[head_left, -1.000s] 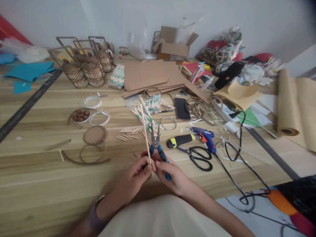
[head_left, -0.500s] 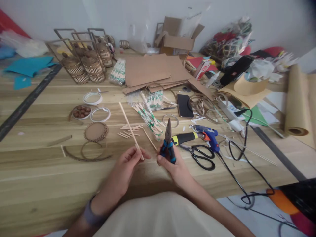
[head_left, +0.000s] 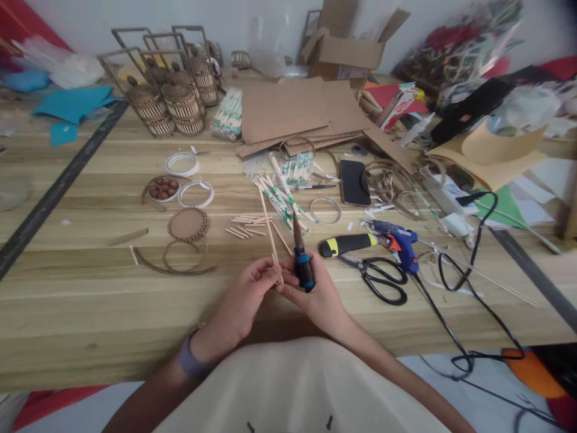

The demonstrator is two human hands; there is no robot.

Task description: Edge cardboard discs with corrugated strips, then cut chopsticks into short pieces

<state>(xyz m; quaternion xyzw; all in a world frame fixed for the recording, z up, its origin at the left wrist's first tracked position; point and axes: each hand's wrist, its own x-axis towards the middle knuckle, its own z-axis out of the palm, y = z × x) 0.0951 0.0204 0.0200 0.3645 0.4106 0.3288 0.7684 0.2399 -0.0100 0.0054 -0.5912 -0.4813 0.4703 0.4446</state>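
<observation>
Main worry here: the left hand is pinching one thin bamboo stick right at its near end, with the rest poking up and away over the counter, so a squeeze at the wrong spot could probably splinter it or send the offcut flying into the clutter. The right hand is wrapped tight round the blue grips of the pliers, nose pointing away and seemingly closed, and its fingertips touch the left hand's fingers, so I'd say a pinched finger is the other risk if the tool slips. Counting left to right: three little slatted baskets with handles at the back, maybe more behind them, hard to tell; two white tape rings; one small dish of brown beads; one round cardboard disc; a handful of short cut sticks, roughly eight, too small to be sure; one phone; one yellow-and-black knife; one pair of scissors; one blue glue gun, whose black cord loops near the edge and could snag an elbow.
</observation>
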